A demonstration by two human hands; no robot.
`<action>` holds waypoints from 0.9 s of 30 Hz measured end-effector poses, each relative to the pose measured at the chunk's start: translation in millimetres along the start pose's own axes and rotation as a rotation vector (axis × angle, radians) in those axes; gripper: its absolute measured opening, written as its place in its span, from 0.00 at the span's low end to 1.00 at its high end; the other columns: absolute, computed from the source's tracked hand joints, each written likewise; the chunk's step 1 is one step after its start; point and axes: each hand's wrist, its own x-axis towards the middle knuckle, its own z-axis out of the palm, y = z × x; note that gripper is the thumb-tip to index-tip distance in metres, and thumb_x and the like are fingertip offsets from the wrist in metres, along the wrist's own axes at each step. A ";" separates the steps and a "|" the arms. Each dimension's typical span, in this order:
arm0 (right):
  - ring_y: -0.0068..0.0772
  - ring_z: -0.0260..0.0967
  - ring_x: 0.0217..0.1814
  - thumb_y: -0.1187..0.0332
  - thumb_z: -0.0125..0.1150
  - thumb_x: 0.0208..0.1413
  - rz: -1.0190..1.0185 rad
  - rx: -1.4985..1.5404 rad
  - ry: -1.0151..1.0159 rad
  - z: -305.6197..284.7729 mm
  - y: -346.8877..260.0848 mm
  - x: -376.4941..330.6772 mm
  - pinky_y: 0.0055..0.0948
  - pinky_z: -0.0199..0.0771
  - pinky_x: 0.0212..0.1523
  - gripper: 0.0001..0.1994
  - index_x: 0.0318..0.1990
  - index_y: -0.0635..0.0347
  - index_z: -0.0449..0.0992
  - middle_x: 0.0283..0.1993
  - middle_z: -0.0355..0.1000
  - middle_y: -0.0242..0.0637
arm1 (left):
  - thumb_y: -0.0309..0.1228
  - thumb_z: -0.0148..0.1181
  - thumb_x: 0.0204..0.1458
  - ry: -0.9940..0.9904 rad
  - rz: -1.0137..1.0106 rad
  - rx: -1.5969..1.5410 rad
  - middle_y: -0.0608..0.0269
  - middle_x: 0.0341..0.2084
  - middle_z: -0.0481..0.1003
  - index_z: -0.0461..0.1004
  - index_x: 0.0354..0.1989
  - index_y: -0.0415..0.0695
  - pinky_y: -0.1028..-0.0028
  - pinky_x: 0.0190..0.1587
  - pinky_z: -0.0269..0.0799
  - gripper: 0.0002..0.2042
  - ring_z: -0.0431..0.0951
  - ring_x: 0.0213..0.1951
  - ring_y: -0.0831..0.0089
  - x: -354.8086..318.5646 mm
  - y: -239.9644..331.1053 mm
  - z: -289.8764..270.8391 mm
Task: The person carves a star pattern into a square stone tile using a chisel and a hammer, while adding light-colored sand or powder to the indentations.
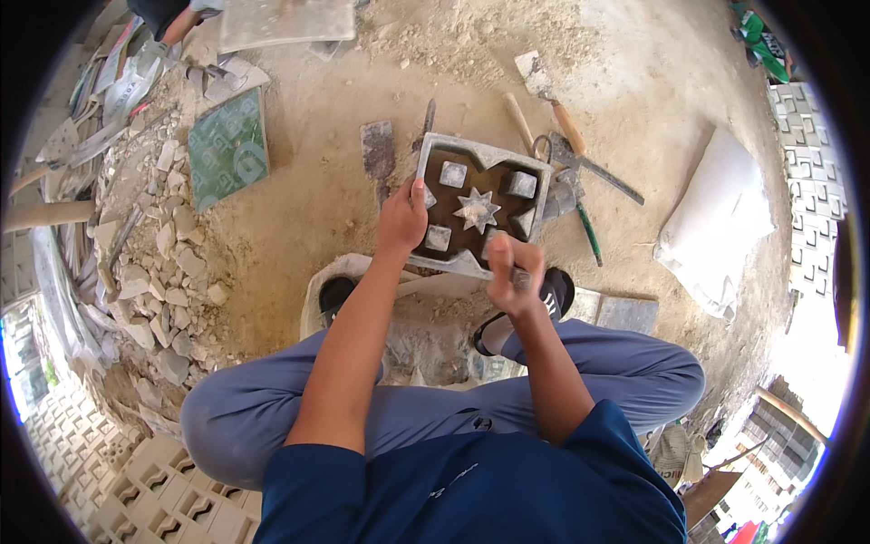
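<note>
Square grey mould tray [435, 145] with a star-shaped insert sits on sandy ground ahead of my knees. Left hand [401, 220] clamps its near-left rim, steadying it; right hand [513, 274], fingers closed around a small tool, works the near edge.

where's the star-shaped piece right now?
Head view: the star-shaped insert sits at the middle of the square mould, ringed by small grey blocks, between the left hand and right hand.

I squat on sandy ground [634, 63]. On it lie a green tile [228, 148], rubble [163, 263], a white sack [716, 222] and what look like trowels [553, 109].
</note>
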 end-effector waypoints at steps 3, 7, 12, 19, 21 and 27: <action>0.29 0.48 0.11 0.70 0.51 0.64 0.125 -0.055 -0.082 5.8 -10.4 12.0 0.34 0.45 0.16 0.21 0.16 0.63 0.58 0.13 0.51 0.36 | 0.52 0.34 0.67 -0.010 -0.045 0.044 0.43 0.45 0.78 0.73 0.57 0.50 0.48 0.49 0.70 0.26 0.75 0.48 0.40 1.6 -9.2 -2.8; 0.24 0.47 0.11 0.66 0.49 0.66 -0.111 0.078 0.108 -14.5 -36.2 8.2 0.32 0.43 0.15 0.25 0.15 0.62 0.57 0.12 0.51 0.32 | 0.52 0.34 0.67 -0.017 -0.021 0.018 0.45 0.45 0.78 0.73 0.58 0.51 0.48 0.50 0.70 0.26 0.75 0.48 0.41 0.2 -5.7 -2.3; 0.20 0.47 0.11 0.66 0.46 0.69 -0.081 0.266 0.148 -24.1 -41.5 9.9 0.27 0.45 0.14 0.26 0.14 0.59 0.54 0.11 0.52 0.31 | 0.52 0.33 0.67 -0.018 -0.085 0.060 0.47 0.46 0.78 0.72 0.59 0.53 0.49 0.51 0.70 0.25 0.75 0.50 0.42 -0.2 -5.1 -2.1; 0.19 0.47 0.11 0.65 0.45 0.68 -0.019 -0.062 0.001 -0.1 19.3 1.3 0.27 0.43 0.13 0.25 0.14 0.58 0.54 0.12 0.55 0.29 | 0.52 0.34 0.67 0.017 0.000 0.008 0.46 0.45 0.78 0.73 0.58 0.51 0.50 0.52 0.71 0.26 0.75 0.50 0.42 0.6 -7.8 1.6; 0.19 0.47 0.11 0.64 0.46 0.68 0.022 0.008 0.003 -1.6 20.2 3.0 0.27 0.42 0.14 0.26 0.14 0.59 0.54 0.12 0.56 0.29 | 0.51 0.33 0.68 0.083 0.058 0.003 0.38 0.43 0.77 0.73 0.55 0.43 0.48 0.48 0.69 0.28 0.74 0.47 0.36 0.0 -12.3 2.5; 0.18 0.48 0.16 0.62 0.48 0.68 -0.105 0.205 0.106 -11.3 8.7 -7.5 0.26 0.44 0.19 0.26 0.16 0.61 0.54 0.14 0.55 0.27 | 0.50 0.36 0.67 0.034 0.062 -0.022 0.43 0.44 0.78 0.73 0.58 0.50 0.49 0.50 0.70 0.25 0.75 0.48 0.41 3.4 -14.8 -2.3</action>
